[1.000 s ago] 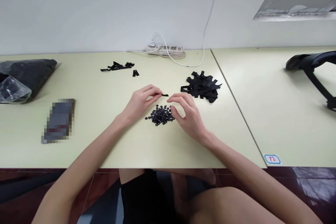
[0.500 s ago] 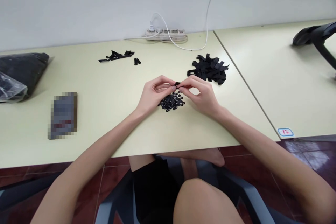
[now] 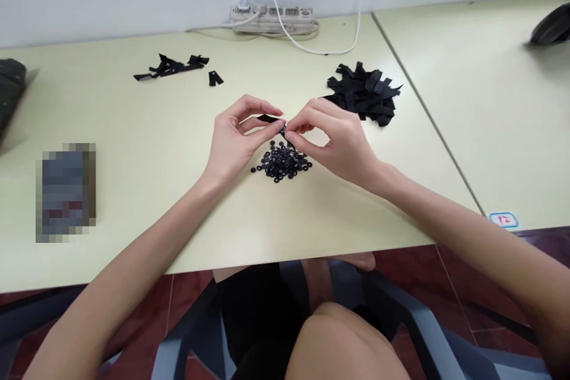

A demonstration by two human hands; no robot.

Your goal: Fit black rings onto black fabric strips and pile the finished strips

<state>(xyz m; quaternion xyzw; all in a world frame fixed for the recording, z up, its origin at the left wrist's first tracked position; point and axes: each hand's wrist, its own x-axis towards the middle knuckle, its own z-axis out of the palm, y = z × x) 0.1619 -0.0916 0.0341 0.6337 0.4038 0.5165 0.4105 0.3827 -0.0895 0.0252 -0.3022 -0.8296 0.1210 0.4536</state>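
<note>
A short black fabric strip is stretched between my hands, just above the pile. My left hand pinches it between thumb and fingers, and one end sticks out over those fingers. My right hand is closed at the strip's other end, thumb against fingertips. A small part shows on the strip between the two pinches, too small to make out. Right below lies a heap of small dark round pieces with centre holes, like snap buttons. Behind my right hand is a pile of black fabric strips, partly hidden by it.
A smaller group of black strips lies at the back left, with a bent strip beside it. A power strip with a white cable stands by the wall. A blurred-out box lies at the left.
My view has shifted and come closer. My hands have tilted and drawn slightly apart, so more of the black strip shows between them. Both keep their pinch.
</note>
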